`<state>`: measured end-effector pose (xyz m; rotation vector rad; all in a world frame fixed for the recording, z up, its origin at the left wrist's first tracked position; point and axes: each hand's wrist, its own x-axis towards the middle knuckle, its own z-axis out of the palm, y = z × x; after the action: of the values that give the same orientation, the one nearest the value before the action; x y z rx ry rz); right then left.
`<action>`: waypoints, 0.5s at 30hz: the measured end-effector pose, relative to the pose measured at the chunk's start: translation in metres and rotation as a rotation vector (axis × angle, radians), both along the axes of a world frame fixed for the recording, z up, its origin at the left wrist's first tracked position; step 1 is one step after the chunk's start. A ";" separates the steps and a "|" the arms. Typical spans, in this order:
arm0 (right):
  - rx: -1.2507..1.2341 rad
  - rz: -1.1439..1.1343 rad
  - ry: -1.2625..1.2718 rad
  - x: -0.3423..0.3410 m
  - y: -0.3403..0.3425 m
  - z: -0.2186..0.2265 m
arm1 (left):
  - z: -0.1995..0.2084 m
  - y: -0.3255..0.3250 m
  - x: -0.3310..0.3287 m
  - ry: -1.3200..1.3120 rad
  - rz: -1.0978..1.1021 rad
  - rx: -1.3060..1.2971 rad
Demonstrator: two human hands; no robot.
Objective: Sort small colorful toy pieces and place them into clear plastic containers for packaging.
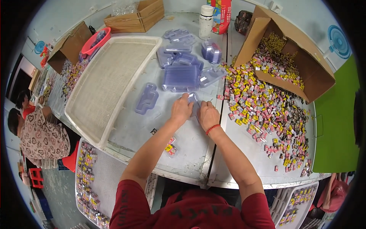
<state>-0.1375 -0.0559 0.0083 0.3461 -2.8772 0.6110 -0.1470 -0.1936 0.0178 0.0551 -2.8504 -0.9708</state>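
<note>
A small clear plastic tray (193, 99) lies on the table between my hands. My left hand (182, 109) grips its left edge with bent fingers. On the other side, my right hand (209, 115), with a red beaded bracelet at the wrist, closes on the right edge. Just beyond them sits a stack of bluish clear plastic trays (181, 78), with more loose ones piled behind. A single empty tray (147, 98) rests left of my left hand. Nearer me, partly behind my left forearm, is a filled clear pack (170, 147) with small pink and yellow pieces.
Many small pink, yellow and black pieces (263, 107) spill from a tipped cardboard box (293, 49) at right. A large white mesh tray (114, 76) stands at left. A white bottle (206, 22) is at the back. Filled packs line a lower tray (103, 168). Another person (40, 133) sits far left.
</note>
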 end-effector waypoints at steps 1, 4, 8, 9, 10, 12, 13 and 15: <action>-0.002 0.002 0.002 -0.002 -0.002 -0.001 | 0.001 -0.004 0.000 -0.043 -0.004 0.071; 0.092 0.071 0.084 -0.010 -0.001 -0.001 | 0.015 0.001 0.008 -0.199 0.023 0.289; 0.177 0.211 0.252 -0.011 0.000 0.009 | 0.014 -0.005 0.018 -0.272 0.016 0.411; 0.205 0.209 0.276 -0.011 -0.001 0.010 | 0.013 -0.005 0.019 -0.273 0.017 0.413; 0.207 0.208 0.272 -0.009 -0.001 0.009 | 0.012 -0.003 0.020 -0.285 0.012 0.446; 0.281 0.203 0.338 -0.005 -0.003 0.009 | 0.004 -0.004 0.019 -0.303 0.002 0.478; 0.283 0.196 0.330 -0.006 -0.005 0.008 | -0.008 -0.007 0.014 -0.207 -0.014 0.421; 0.239 0.199 0.367 -0.008 -0.005 0.006 | -0.016 -0.007 0.011 -0.140 -0.057 0.355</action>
<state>-0.1454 -0.0607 0.0144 0.7053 -2.5775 0.1999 -0.1355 -0.2004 0.0015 0.0784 -2.7746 -1.5312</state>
